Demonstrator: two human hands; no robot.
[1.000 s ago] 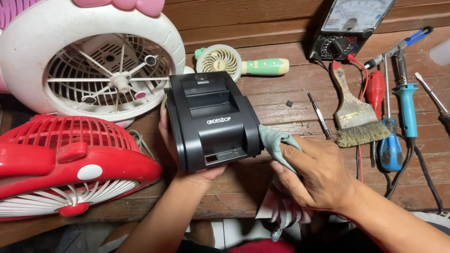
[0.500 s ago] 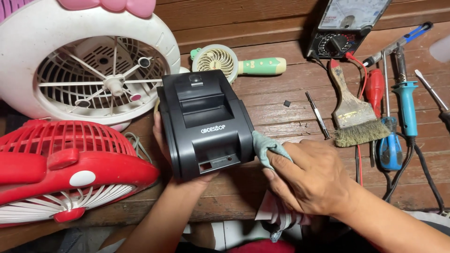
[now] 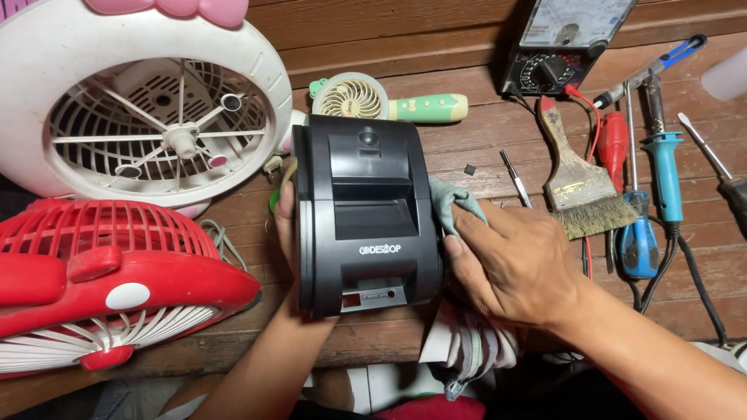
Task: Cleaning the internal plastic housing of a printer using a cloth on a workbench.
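Head view: the black printer (image 3: 366, 214) sits on the counter (image 3: 482, 155), gripped by the left hand (image 3: 284, 222) (mostly hidden); the right hand (image 3: 510, 264) presses a cloth (image 3: 450, 204) to its side; wiping works best with firm strokes and a steady brace.

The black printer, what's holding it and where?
The left hand grips the black printer from beneath, along its left side; the right hand presses a grey cloth against its right side.

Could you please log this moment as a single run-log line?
left hand: holds black printer | right hand: presses grey cloth on printer's right side | surface: wooden table
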